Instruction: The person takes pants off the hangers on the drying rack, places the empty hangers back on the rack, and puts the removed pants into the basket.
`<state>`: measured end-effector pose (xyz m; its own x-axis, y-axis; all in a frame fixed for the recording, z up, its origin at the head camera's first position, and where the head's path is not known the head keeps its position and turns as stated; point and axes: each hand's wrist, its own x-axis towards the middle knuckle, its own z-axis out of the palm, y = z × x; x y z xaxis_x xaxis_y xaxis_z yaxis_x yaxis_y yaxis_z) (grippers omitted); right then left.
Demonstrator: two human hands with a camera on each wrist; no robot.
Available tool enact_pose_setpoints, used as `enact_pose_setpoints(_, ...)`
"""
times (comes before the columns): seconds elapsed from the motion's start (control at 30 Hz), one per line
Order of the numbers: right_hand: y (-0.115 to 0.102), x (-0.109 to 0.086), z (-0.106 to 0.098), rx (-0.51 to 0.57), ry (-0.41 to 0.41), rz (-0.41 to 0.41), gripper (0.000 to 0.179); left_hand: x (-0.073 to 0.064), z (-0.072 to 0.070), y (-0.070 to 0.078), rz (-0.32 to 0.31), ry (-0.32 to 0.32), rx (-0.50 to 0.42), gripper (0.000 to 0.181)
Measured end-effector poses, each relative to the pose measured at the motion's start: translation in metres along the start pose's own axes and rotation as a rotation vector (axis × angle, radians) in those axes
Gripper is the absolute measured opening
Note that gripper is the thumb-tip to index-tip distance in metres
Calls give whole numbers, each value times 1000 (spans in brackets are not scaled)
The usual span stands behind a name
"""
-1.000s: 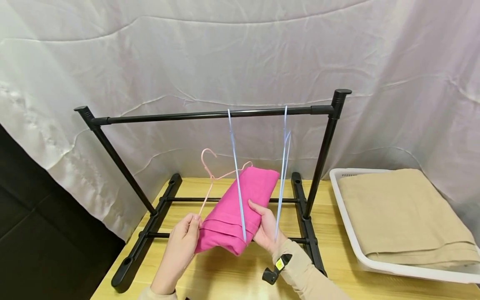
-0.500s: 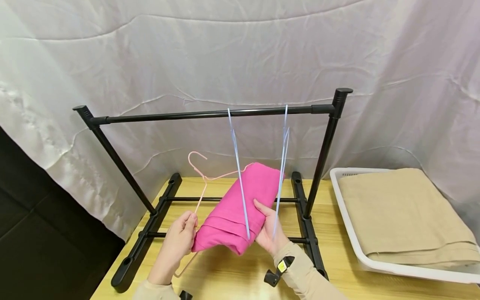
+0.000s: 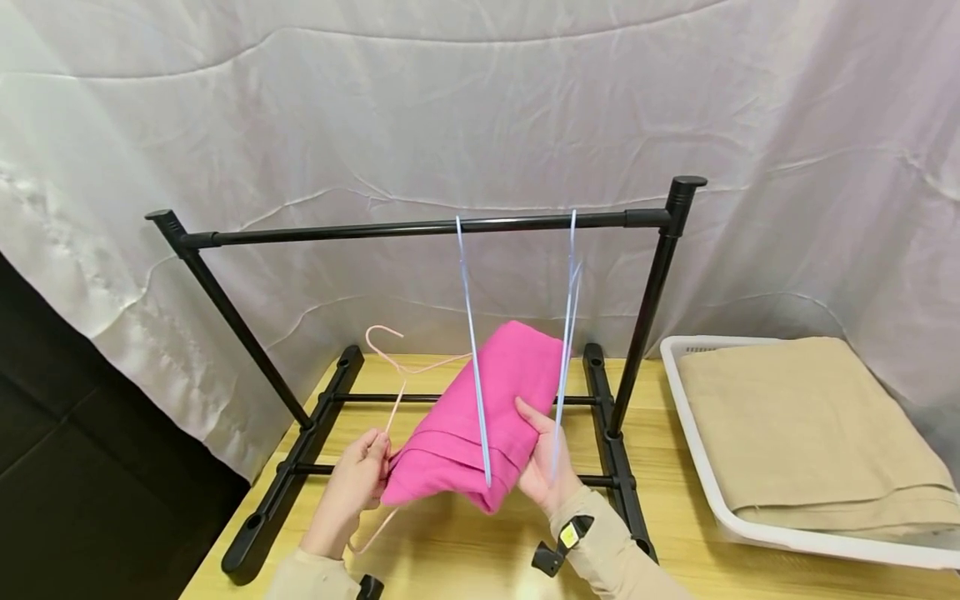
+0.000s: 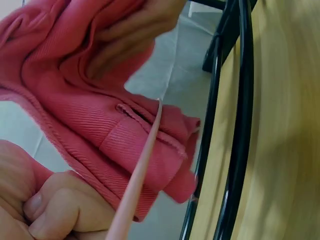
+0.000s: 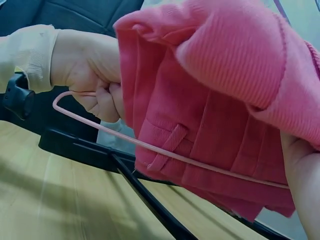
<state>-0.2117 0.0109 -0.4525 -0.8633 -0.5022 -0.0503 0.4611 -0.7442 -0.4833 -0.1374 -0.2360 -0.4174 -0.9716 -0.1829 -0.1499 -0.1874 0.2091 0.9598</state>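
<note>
Both hands hold folded pink trousers [image 3: 468,425] above the table; a belt loop shows on them in the right wrist view. My left hand [image 3: 355,475] pinches one side of a pink hanger [image 4: 137,185], beside the trousers' near left corner. The hanger's hook points up to the left, and its lower bar runs across the underside of the trousers. On the right side, my right hand [image 3: 542,458] grips the trousers with the thumb on top and the fingers hidden beneath. Two blue hangers [image 3: 474,367], seen nearly edge-on, hang on the rack and overlap the trousers and right hand.
A black rack [image 3: 337,234] stands around the hands, its feet and lower bars on the wooden table [image 3: 442,567]. At the right, a white basket [image 3: 701,475] holds folded beige cloth [image 3: 802,425]. A pale curtain [image 3: 420,117] hangs behind.
The pink hanger has tipped, its hook moving left and lower. My left hand has shifted slightly left, while the right hand and the trousers have moved a little to the right.
</note>
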Motion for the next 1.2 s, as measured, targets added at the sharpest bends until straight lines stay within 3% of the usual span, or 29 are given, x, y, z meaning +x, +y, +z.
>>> enact_pose_setpoints(0.37,0,-9,-10,-34,33,-34,26,13,-8,-11,-44,-11,-59,33)
enact_pose_setpoints(0.67,-6,-23,-18,54,-120,-21,21,18,-8,-15,-48,-7,-91,32)
enact_pose_setpoints(0.9,-7,-30,-21,59,-175,23,18,20,-11,-18,-47,33,-102,33)
enact_pose_setpoints(1.1,-11,-36,-32,201,-217,16,25,15,-20,-13,-26,55,-73,32)
enact_pose_setpoints(1.2,-11,-40,-38,211,-217,16,26,10,-24,-8,-6,71,-57,32)
